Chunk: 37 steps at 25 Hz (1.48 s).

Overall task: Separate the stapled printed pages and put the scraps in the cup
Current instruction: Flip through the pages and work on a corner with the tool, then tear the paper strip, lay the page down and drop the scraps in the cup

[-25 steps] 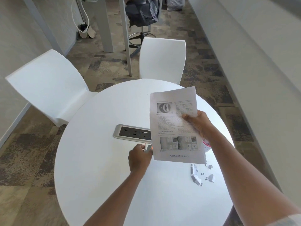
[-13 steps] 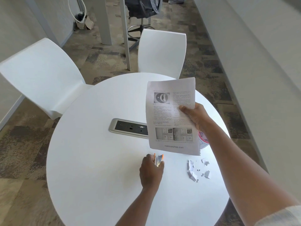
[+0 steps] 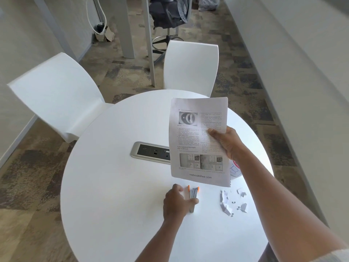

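Now | right hand [image 3: 225, 143] grips printed pages [image 3: 198, 140], footer "mebooksfree.com" | left hand [image 3: 176, 203] grips staple remover [image 3: 193, 195]

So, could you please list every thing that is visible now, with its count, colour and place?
round table: one, white, centre
printed pages: one bundle, white with black print, held up over the table
staple remover: one, grey with orange tips, on the table under the left hand
paper scraps: several, white and grey, loose on the table at right
cup: one, white with a red mark, mostly hidden behind the pages
power outlet panel: one, silver and black, set in the table
chairs: two, white, beyond the table
office chair: one, dark, far back
left hand: on the remover
right hand: gripping the pages
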Motion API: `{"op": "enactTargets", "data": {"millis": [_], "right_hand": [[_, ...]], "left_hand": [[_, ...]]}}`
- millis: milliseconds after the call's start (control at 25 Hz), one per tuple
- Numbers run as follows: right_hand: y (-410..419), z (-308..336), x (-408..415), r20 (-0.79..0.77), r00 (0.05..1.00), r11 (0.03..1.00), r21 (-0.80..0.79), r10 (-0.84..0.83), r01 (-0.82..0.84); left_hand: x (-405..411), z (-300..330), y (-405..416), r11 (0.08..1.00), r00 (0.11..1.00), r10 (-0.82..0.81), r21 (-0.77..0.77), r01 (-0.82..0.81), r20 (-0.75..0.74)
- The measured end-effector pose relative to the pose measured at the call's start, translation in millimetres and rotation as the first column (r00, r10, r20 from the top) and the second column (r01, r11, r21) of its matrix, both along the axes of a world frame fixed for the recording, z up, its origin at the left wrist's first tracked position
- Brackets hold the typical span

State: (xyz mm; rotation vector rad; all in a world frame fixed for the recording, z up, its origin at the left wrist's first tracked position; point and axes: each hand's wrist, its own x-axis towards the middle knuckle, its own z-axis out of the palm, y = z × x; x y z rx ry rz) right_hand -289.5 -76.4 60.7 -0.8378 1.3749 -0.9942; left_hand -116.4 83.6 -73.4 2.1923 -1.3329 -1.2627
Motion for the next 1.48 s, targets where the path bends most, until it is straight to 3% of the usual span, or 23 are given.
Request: {"op": "enactTargets", "data": {"millis": [80,160,200,280,400,560,760,920,1080,1200,1240,1320,1480], "right_hand": [[-0.5,5.6,2.1,0.020,1.000,1.000,-0.007,-0.003,0.003],[-0.1,11.4,4.2,0.045,0.999,1.000,-0.020,0.003,-0.002],[0.0,14.3,5.5,0.061,0.998,0.999,-0.030,0.012,-0.010],[1.3,17.0,9.0,0.086,0.995,0.998,-0.054,0.048,-0.043],[2.7,21.8,17.8,0.082,0.991,0.991,-0.087,0.106,-0.098],[2.0,29.4,27.5,0.104,0.982,0.983,-0.115,0.158,-0.146],[-2.2,34.7,33.5,0.089,0.976,0.972,-0.143,0.198,-0.184],[-8.0,30.2,38.1,-0.010,0.987,0.977,-0.141,0.160,-0.159],[-13.8,32.9,46.5,-0.150,0.988,0.980,-0.189,0.038,-0.066],[-15.0,49.9,55.7,-0.429,0.879,0.957,-0.274,-0.207,0.092],[-15.3,56.9,62.9,-0.453,0.851,0.937,-0.329,-0.266,0.118],[-16.3,73.4,81.9,-0.436,0.875,0.920,-0.390,-0.212,0.029],[-17.1,94.0,122.9,-0.330,0.942,0.920,-0.352,0.052,-0.174]], "left_hand": [[30.9,3.8,-6.9,0.999,1.000,-0.005,0.048,0.004,0.013],[64.2,16.6,-21.9,0.996,0.993,0.081,-0.042,-0.078,0.085],[78.6,28.0,-34.0,0.978,0.984,0.168,-0.138,-0.159,0.054],[98.3,63.2,-62.9,0.903,0.950,0.241,-0.313,-0.294,-0.197],[107.0,124.1,-105.8,0.854,0.867,0.085,-0.411,-0.317,-0.492],[107.2,171.3,-133.9,0.849,0.863,-0.044,-0.475,-0.234,-0.503],[109.5,167.6,-144.4,0.853,0.902,-0.049,-0.487,-0.186,-0.430],[104.8,166.0,-149.6,0.834,0.931,0.010,-0.511,-0.209,-0.365],[103.7,171.0,-155.7,0.776,0.976,0.076,-0.602,-0.188,-0.206],[96.7,185.1,-151.4,0.714,0.984,0.152,-0.677,-0.177,-0.097],[95.0,187.7,-150.9,0.693,0.984,0.174,-0.704,-0.153,-0.042],[89.8,192.6,-150.6,0.655,0.975,0.212,-0.750,-0.094,0.063],[70.4,199.4,-148.4,0.592,0.949,0.201,-0.802,0.080,0.243]]}}
